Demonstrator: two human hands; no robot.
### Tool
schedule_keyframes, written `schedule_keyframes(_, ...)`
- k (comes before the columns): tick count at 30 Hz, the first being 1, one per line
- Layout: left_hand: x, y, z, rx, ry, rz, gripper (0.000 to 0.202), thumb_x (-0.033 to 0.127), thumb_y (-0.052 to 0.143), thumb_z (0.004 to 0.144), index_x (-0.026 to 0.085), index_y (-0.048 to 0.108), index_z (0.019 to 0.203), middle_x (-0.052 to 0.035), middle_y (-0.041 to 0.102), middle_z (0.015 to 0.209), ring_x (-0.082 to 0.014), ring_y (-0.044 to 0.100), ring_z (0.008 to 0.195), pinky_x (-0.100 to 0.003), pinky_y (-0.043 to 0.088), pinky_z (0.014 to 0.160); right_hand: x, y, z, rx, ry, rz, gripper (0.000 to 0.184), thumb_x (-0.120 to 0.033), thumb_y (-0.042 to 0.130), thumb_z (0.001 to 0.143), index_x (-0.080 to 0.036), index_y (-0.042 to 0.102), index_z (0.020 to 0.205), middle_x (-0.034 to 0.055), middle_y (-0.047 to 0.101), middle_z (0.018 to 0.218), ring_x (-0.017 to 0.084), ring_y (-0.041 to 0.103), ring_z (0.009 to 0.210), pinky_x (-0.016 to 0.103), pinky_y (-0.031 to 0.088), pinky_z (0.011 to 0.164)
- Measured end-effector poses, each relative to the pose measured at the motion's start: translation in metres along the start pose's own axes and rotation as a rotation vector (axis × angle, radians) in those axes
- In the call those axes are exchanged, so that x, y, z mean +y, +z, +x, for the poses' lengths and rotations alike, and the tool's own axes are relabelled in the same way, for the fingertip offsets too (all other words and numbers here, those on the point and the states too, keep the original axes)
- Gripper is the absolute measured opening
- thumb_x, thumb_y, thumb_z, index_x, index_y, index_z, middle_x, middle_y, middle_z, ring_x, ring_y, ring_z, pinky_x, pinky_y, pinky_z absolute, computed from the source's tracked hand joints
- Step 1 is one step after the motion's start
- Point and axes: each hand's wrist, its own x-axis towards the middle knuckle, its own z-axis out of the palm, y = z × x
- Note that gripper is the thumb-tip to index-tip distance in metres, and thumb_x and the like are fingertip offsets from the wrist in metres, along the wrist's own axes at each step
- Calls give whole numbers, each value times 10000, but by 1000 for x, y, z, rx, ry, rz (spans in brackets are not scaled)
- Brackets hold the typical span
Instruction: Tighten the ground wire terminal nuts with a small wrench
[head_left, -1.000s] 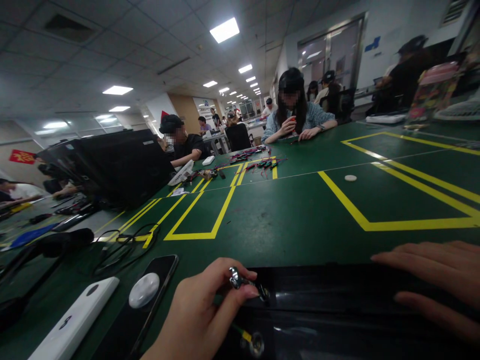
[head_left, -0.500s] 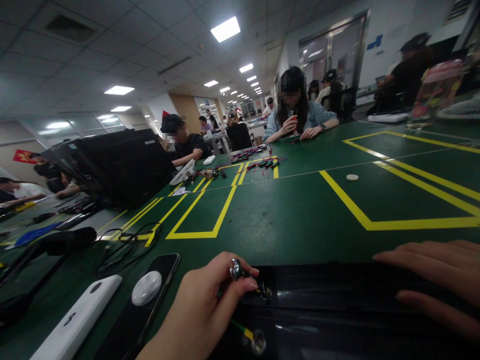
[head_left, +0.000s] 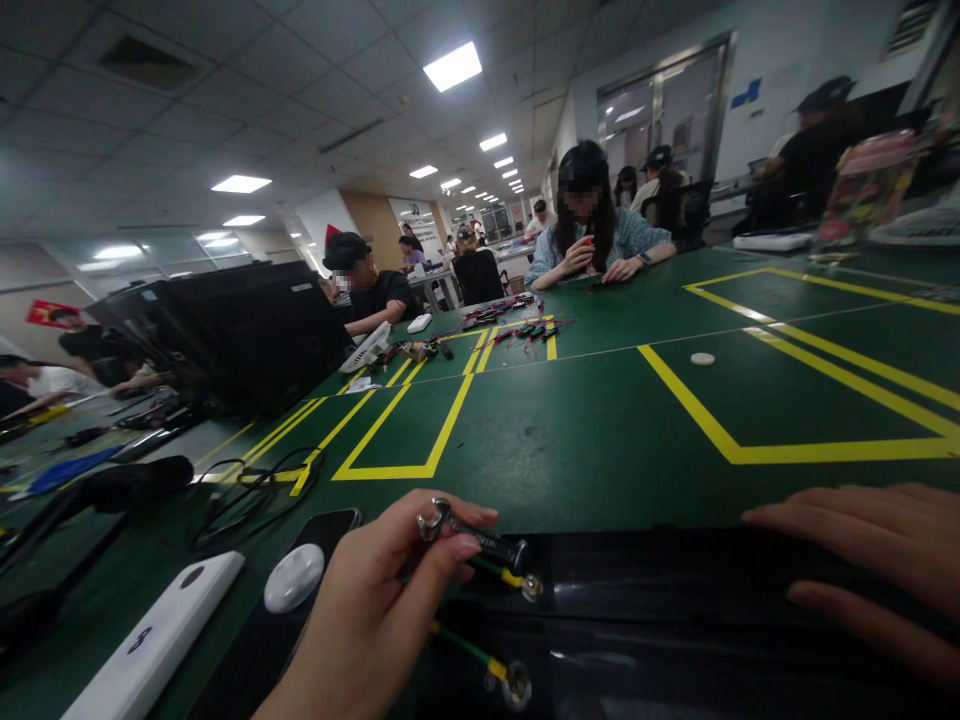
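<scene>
My left hand (head_left: 386, 605) pinches a small metal wrench (head_left: 491, 544) between thumb and fingers. One open jaw of the tool points left, and its other end lies just above a ring terminal (head_left: 531, 586) with a yellow sleeve and green wire. A second such terminal (head_left: 516, 686) sits lower down. Both are on a glossy black panel (head_left: 660, 590) at the bottom of the view. At the right, my right hand (head_left: 874, 545) rests flat at the panel, fingers stretched and holding nothing.
Left of my left hand are a black phone (head_left: 240, 640) with a white disc (head_left: 294, 578) on it, a white power bank (head_left: 154, 640) and a black cable (head_left: 247, 510). Bundles of wires (head_left: 529, 330) lie farther back. Across the green table sits a person (head_left: 600, 230).
My left hand has drawn the wrench up and left, off the upper terminal, which now shows clearly along with more of the tool. My right hand has hardly moved.
</scene>
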Motion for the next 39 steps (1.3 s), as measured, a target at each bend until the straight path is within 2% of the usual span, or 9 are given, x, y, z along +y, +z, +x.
schedule_keyframes(5, 3, 3, 1, -58, 71, 128, 209, 125, 575, 917, 268, 726, 938, 44, 786, 813, -117, 730, 663, -177, 544, 603, 5, 7, -8, -23, 15, 10, 528, -840, 372, 961, -513, 565, 1327, -210, 612, 1225, 141, 704, 907, 337, 587, 741)
schedule_keyframes(8, 2, 6, 1, -100, 67, 121, 216, 113, 556, 928, 259, 714, 926, 47, 778, 817, -105, 721, 669, -167, 534, 614, 8, 10, -11, -30, 9, -2, 542, -842, 418, 924, -517, 564, 1332, -208, 609, 1234, 151, 702, 903, 345, 585, 730)
schedule_keyframes(11, 1, 8, 1, -133, 84, 110, 216, 107, 542, 937, 254, 701, 930, 47, 770, 830, -98, 715, 679, -161, 531, 627, 6, 7, -8, -61, 1, -10, 536, -850, 387, 943, -509, 579, 1309, -209, 617, 1212, 136, 705, 895, 327, 592, 728)
schedule_keyframes(12, 1, 8, 1, -137, 91, 113, 216, 104, 541, 937, 253, 698, 935, 48, 767, 829, -95, 713, 676, -158, 528, 627, 5, 5, -5, -17, 5, -6, 550, -863, 342, 956, -508, 582, 1300, -210, 624, 1195, 132, 708, 887, 324, 596, 730)
schedule_keyframes(18, 0, 10, 1, -134, 124, 149, 212, 101, 543, 932, 249, 694, 915, 56, 748, 768, -85, 698, 629, -151, 501, 584, 1, 0, -1, -6, -16, -28, 511, -820, 303, 987, -519, 583, 1291, -247, 597, 1219, 110, 708, 880, 311, 605, 697)
schedule_keyframes(23, 1, 11, 1, -137, 114, 152, 199, 124, 521, 952, 236, 683, 919, 41, 746, 786, -93, 701, 631, -164, 513, 588, 1, 1, -4, -31, -2, -35, 497, -809, 355, 955, -518, 591, 1282, -266, 577, 1235, 118, 706, 896, 321, 611, 715)
schedule_keyframes(27, 2, 11, 2, -135, 136, 159, 192, 129, 517, 954, 229, 677, 915, 35, 745, 768, -92, 692, 603, -161, 508, 569, -2, 1, -2, 4, -11, -18, 482, -795, 343, 971, -520, 586, 1285, -264, 591, 1204, 106, 708, 866, 304, 609, 691)
schedule_keyframes(31, 1, 11, 4, -152, 110, 142, 203, 125, 499, 951, 212, 678, 908, 14, 748, 762, -105, 688, 591, -176, 506, 553, -3, 1, 1, -10, 4, -15, 498, -808, 336, 968, -515, 586, 1284, -249, 598, 1207, 122, 709, 878, 319, 606, 697)
schedule_keyframes(39, -2, 2, 15, -284, 44, 7, 198, 157, 518, 963, 179, 706, 906, -22, 758, 812, -107, 685, 629, -162, 535, 568, -2, -1, 1, -14, 4, -4, 497, -814, 337, 973, -518, 585, 1287, -241, 603, 1209, 122, 709, 886, 318, 598, 711)
